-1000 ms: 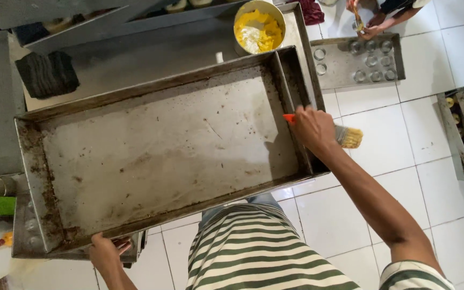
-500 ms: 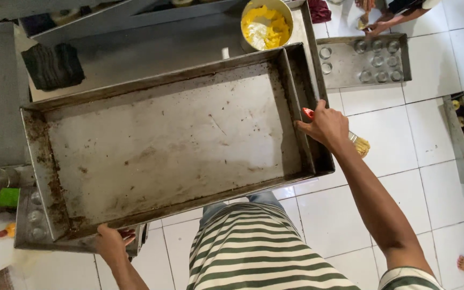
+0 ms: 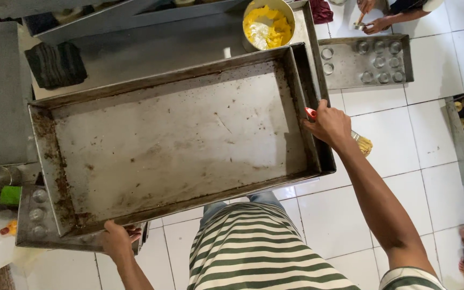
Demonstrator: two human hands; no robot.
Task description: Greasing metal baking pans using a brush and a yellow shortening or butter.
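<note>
Tray point(image 3: 178, 134) shifted rightward — left hand point(image 3: 118, 240) gripping its corner, right hand point(image 3: 328, 124) clutching brush point(image 3: 362, 143).

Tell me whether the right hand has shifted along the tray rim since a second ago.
Cannot tell. The camera itself moved. The right hand, holding the brush, sits at about the same spot on the right rim of the big tray as before.

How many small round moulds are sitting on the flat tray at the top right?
8: two at the left end of the flat tray, near and, and six in two rows around. Another person's hand may hide more.
</note>
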